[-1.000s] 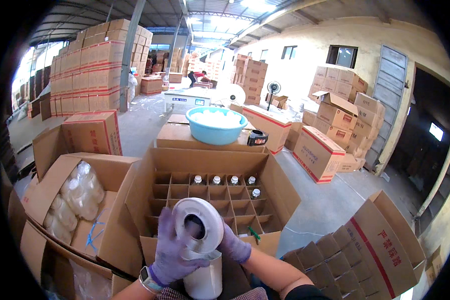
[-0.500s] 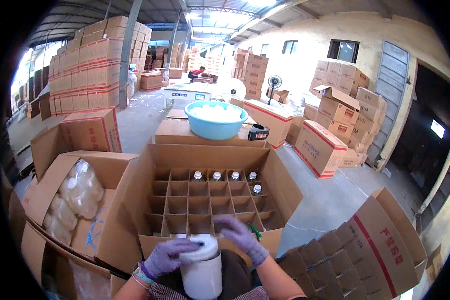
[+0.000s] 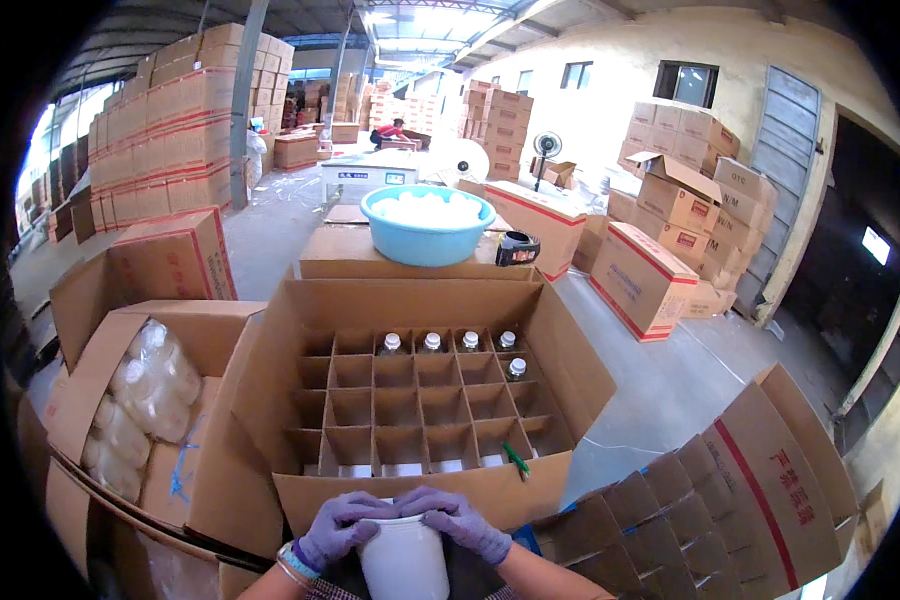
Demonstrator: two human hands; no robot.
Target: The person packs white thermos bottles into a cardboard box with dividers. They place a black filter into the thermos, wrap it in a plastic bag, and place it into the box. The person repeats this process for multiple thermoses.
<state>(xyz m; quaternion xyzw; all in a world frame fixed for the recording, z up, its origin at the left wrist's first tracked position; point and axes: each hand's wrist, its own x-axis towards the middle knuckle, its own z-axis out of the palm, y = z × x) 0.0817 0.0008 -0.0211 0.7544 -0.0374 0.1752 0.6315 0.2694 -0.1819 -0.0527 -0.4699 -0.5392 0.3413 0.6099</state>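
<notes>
A white plastic tub [image 3: 405, 562] stands upright at my lap, before the near side of a big open carton. My left hand [image 3: 344, 524], in a thin purple glove, is curled over the left of its rim. From the other side, my right hand [image 3: 454, 520], gloved alike, curls over the rim with the fingertips near the left ones. Both hands cover much of the tub's top, so what lies there is partly hidden. The carton [image 3: 410, 300] holds a cardboard divider grid [image 3: 398, 405]. Several white-capped bottles [image 3: 432, 343] stand in its far and right cells.
A green strip [image 3: 516, 458] hangs on the grid's near edge. Left, an open carton [image 3: 215, 455] holds bagged clear bottles [image 3: 160, 380]. Beyond the grid, a blue basin [image 3: 428, 238] of white pieces sits beside a tape dispenser [image 3: 518, 248]. Another divided carton [image 3: 760, 490] leans at the right.
My right hand, raised and open before, has come down onto the tub's rim. The round white piece my left hand held over the tub no longer stands up above it.
</notes>
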